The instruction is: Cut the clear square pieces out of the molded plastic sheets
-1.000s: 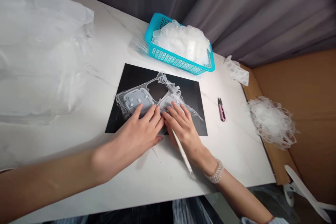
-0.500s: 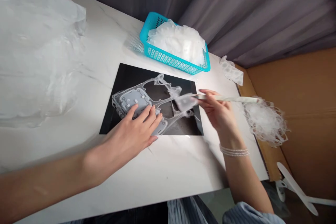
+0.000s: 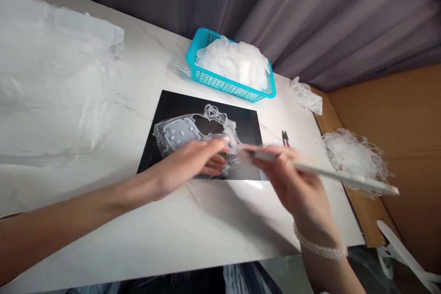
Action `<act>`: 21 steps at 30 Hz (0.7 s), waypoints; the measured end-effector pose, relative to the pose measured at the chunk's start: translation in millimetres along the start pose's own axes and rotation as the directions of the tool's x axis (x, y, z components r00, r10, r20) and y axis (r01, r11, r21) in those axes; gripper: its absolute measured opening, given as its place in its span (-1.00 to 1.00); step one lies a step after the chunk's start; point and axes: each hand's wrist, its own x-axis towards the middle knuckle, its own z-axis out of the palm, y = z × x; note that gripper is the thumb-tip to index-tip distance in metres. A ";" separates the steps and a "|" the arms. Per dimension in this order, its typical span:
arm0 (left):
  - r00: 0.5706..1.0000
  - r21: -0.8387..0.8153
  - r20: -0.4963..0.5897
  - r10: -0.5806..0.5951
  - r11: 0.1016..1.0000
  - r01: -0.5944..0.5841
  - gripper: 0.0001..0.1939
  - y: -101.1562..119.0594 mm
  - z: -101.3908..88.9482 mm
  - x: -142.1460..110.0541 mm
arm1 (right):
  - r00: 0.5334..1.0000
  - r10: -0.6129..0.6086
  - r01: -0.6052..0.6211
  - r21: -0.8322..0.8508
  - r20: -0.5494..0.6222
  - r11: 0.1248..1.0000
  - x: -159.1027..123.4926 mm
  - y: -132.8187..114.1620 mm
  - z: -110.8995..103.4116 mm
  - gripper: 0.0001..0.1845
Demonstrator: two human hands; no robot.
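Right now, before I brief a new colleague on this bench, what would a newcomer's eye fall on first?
Probably the bright turquoise basket, heaped with translucent white pieces, at the back of the table near the curtain. Next, the black sheet in front of it, bearing a clear molded piece. Over its near part, the left hand reaches in, and the right hand holds a long pale tool.

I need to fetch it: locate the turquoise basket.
In the head view, the turquoise basket sits beyond the black mat, against the grey curtain.
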 end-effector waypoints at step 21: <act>0.979 0.082 -0.205 -0.012 0.996 0.030 -0.62 -16.4 -6.2 5.7 | 0.998 -0.056 0.058 -0.219 0.013 0.974 38.1 14.3 52.3 -0.59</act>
